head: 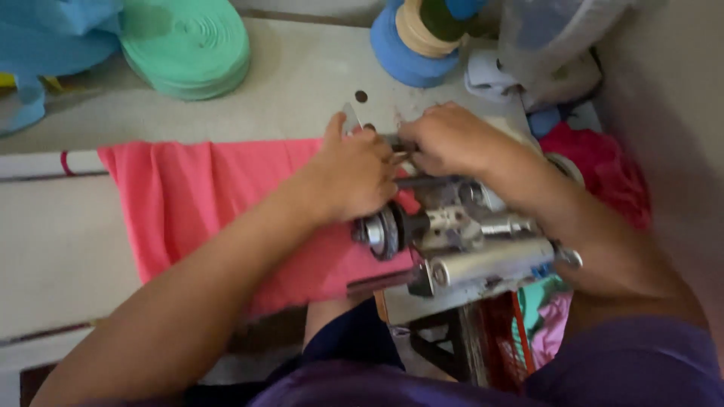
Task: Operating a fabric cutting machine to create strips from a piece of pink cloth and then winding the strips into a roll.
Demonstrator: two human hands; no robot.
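While pressing pink fabric [226, 203] flat under left hand [353, 177], right hand [451, 139] fingers pinched closed near sewing machine [460, 241] needle; feeding step, calls for steady alignment.

Purple sleeves are worn on both arms, cut short and ending above the elbow, so the forearms are left bare down to the left hand [351, 177] and right hand [452, 139]. No rings, watch or bracelets can be made out, though the shot is pretty blurry. Dark navy fabric, probably trousers or a skirt, is seen over the lap below.
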